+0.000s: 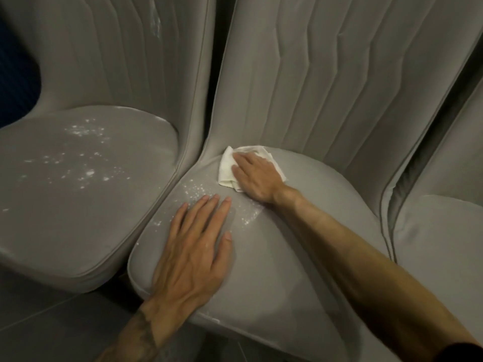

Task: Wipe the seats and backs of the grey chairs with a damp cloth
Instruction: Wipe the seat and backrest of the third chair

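Middle seat (pixel 300 244) of 3: cloth (pixel 226 169) under right hand (pixel 257 176) at the back edge, left hand (pixel 193 246) nearer the front.

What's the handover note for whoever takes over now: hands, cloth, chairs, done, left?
Right hand presses flat on the white cloth at the back left of the middle seat, close to the middle backrest.
Left hand rests flat on the front of that seat, holding nothing.
Done: the right part of the middle seat shows no specks.
Left: white specks between the hands; the left seat is speckled, and the left backrest has a white streak. The right chair is only partly in view, so its state is unclear.
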Demonstrator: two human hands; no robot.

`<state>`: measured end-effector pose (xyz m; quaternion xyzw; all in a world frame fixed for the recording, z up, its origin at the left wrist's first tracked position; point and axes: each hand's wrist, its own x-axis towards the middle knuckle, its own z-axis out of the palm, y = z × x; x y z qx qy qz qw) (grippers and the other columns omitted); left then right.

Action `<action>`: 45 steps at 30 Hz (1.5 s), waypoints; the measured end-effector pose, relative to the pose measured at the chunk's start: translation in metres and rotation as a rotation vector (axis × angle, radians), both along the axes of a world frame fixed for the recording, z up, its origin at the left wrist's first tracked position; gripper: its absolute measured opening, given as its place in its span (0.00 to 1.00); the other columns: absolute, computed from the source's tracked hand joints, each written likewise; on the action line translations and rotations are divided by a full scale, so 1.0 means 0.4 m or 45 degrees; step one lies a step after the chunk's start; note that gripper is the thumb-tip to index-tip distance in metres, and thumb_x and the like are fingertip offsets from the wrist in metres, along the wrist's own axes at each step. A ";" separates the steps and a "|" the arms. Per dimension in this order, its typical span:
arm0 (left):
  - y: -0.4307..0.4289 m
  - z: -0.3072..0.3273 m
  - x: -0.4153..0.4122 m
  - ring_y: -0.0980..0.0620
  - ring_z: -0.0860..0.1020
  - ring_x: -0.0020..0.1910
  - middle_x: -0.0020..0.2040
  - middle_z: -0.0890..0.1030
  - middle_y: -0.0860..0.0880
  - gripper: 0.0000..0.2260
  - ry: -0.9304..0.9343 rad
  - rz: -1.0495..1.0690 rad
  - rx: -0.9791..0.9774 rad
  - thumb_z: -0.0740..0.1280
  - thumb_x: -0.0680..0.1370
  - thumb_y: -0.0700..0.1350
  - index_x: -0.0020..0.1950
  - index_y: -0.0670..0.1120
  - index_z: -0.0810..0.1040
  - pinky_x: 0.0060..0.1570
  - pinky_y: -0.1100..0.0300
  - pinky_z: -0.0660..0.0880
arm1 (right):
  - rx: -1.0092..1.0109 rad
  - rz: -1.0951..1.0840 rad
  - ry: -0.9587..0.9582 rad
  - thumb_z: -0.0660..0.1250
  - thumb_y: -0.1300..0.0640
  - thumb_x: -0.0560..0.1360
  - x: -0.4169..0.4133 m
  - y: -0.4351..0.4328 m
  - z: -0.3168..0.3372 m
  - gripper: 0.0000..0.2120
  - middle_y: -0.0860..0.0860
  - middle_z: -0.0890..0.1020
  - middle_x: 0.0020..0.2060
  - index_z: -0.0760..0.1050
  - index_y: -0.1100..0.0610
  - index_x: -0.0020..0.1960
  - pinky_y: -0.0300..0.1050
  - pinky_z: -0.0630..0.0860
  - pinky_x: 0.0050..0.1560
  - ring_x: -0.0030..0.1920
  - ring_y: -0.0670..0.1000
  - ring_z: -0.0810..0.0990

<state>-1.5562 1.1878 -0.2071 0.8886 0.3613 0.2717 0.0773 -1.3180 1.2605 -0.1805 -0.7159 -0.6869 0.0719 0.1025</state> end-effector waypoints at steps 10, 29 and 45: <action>-0.011 0.020 0.001 0.46 0.69 0.79 0.77 0.74 0.45 0.25 0.009 0.056 -0.012 0.56 0.83 0.53 0.77 0.45 0.75 0.80 0.41 0.61 | -0.077 -0.181 -0.050 0.52 0.51 0.87 0.006 -0.018 0.021 0.22 0.63 0.74 0.71 0.68 0.63 0.74 0.59 0.66 0.72 0.70 0.65 0.73; 0.081 0.017 -0.126 0.47 0.63 0.81 0.82 0.68 0.48 0.29 0.228 0.343 -0.162 0.49 0.83 0.60 0.81 0.51 0.69 0.81 0.38 0.55 | -0.136 -0.173 -0.029 0.52 0.50 0.88 0.095 -0.035 0.048 0.25 0.59 0.64 0.80 0.60 0.61 0.81 0.49 0.55 0.80 0.80 0.58 0.63; 0.082 0.036 -0.132 0.50 0.60 0.83 0.83 0.65 0.50 0.32 0.167 0.298 -0.272 0.46 0.81 0.62 0.83 0.52 0.66 0.82 0.41 0.52 | -0.104 -0.263 -0.021 0.53 0.55 0.87 0.077 -0.030 0.070 0.21 0.65 0.72 0.72 0.67 0.67 0.74 0.56 0.61 0.75 0.73 0.65 0.70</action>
